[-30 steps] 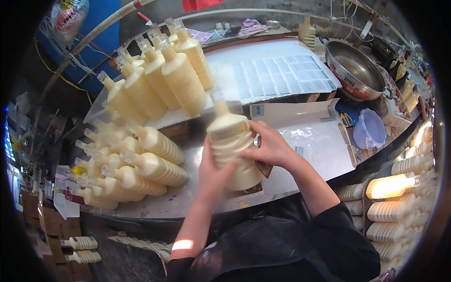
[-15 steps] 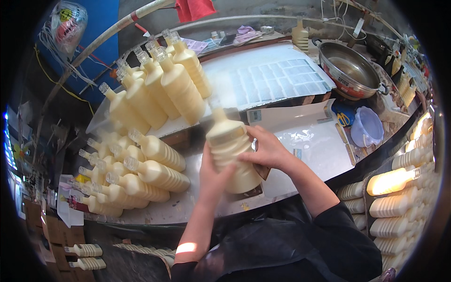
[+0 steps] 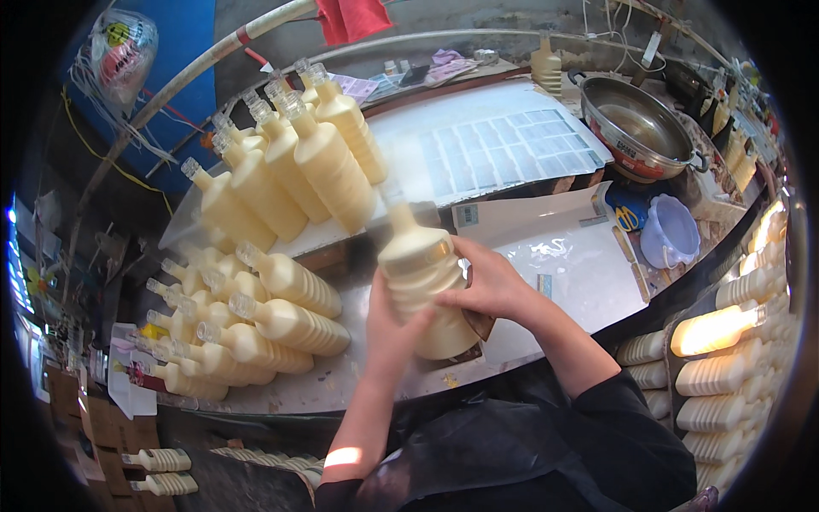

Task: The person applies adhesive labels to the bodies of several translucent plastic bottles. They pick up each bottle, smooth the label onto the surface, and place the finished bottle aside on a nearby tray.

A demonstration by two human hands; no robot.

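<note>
A cream-coloured bottle [image 3: 418, 256] with ridged sides stands between my hands above the table's front part, its neck up and partly lost in a blurred patch. My left hand [image 3: 394, 311] wraps its left side, slightly smeared. On the other side my right hand [image 3: 488, 277] grips it, thumb across the front and fingers behind. Close to the right hand, a small brown piece [image 3: 480, 324] shows beside the bottle's lower part; what it is I cannot make out. Right of the bottle lies a shiny white sheet [image 3: 546, 247] with small label-like strips on it.
Several similar bottles stand [image 3: 333, 166] at the back left; others lie stacked [image 3: 299, 326] at the left. Behind is a label sheet [image 3: 512, 149] on a white board. A two-handled pot [image 3: 640, 162], yellow scissors [image 3: 629, 219] and a lilac bucket [image 3: 670, 230] sit at the right.
The whole view has shifted slightly, with things appearing a little lower and to the right. Both hands keep the same hold on the bottle.
</note>
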